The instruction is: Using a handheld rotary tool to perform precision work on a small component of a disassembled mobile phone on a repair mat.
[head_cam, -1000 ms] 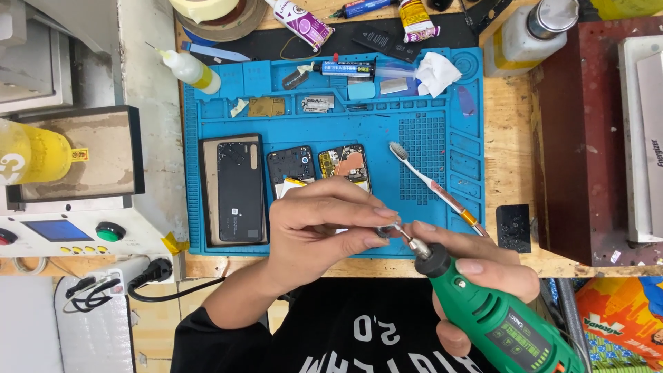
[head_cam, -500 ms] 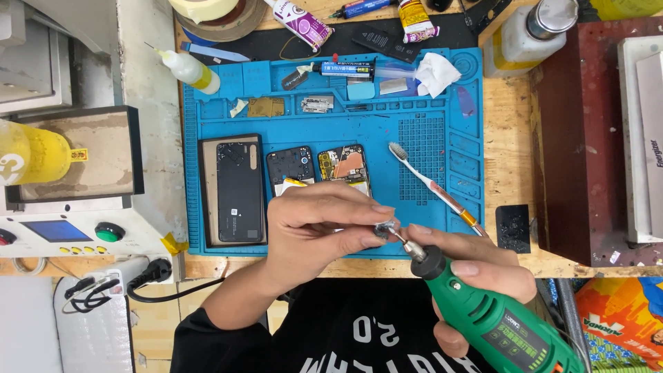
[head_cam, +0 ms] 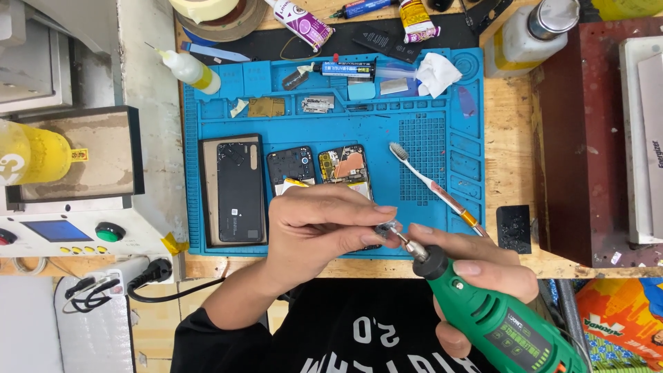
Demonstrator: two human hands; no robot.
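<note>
Left hand [head_cam: 314, 224] pinches a small metal bit [head_cam: 385, 226] at the tip of the green rotary tool [head_cam: 497, 318], which the right hand [head_cam: 476, 273] grips by its body, just over the blue mat's [head_cam: 414, 114] front edge. Beyond: an opened phone [head_cam: 345, 166], a black back cover [head_cam: 240, 190], a toothbrush [head_cam: 431, 186]. A purple-white tube [head_cam: 300, 21] lies at the surface's far edge.

both hands bare, no gloves or rings visible; black short-sleeved t-shirt [head_cam: 359, 331] with white print across the chest, below the grip.
</note>
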